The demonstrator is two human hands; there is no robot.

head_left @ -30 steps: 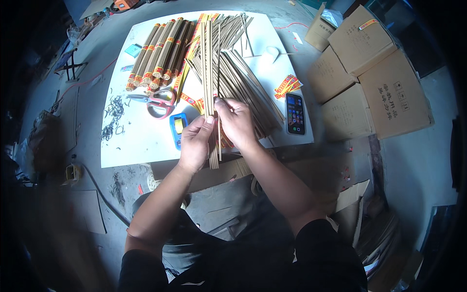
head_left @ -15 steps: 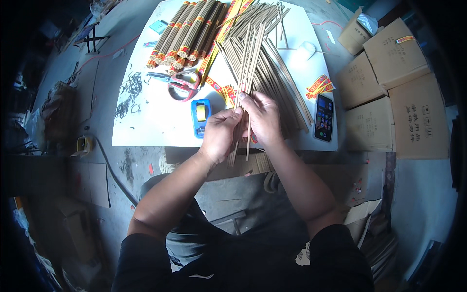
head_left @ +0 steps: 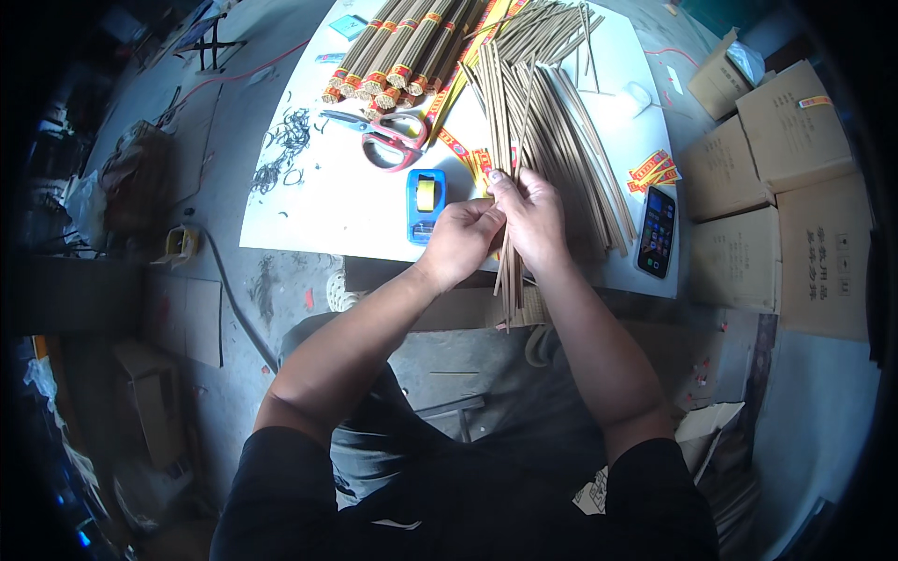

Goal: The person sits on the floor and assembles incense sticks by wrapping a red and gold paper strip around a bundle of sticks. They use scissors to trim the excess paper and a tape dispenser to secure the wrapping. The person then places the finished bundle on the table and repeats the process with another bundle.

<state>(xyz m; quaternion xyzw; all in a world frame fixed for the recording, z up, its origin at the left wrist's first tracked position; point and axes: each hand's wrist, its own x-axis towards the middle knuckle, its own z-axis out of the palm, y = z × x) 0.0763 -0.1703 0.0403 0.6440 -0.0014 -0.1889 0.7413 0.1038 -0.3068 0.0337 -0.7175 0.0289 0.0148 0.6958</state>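
Near the front edge of the white table, a small bunch of brown incense sticks runs through both my hands. My right hand is closed around the bunch, its thumb lying along the sticks. From the left side, my left hand pinches at the same bunch with curled fingers; its fingertips are partly hidden. The lower ends hang past the table edge, and the upper ends lie over a loose pile of incense sticks. A blue tape dispenser stands left of my hands.
Wrapped incense bundles are stacked at the back left, with red-handled scissors before them. Black rubber bands lie farther left. Red-yellow labels and a phone are at the right. Cardboard boxes stand beyond the table.
The whole view has shifted, so the table sits farther right. Sticks that were splayed between my hands now lie closer together, and my left hand has turned in toward the bunch.
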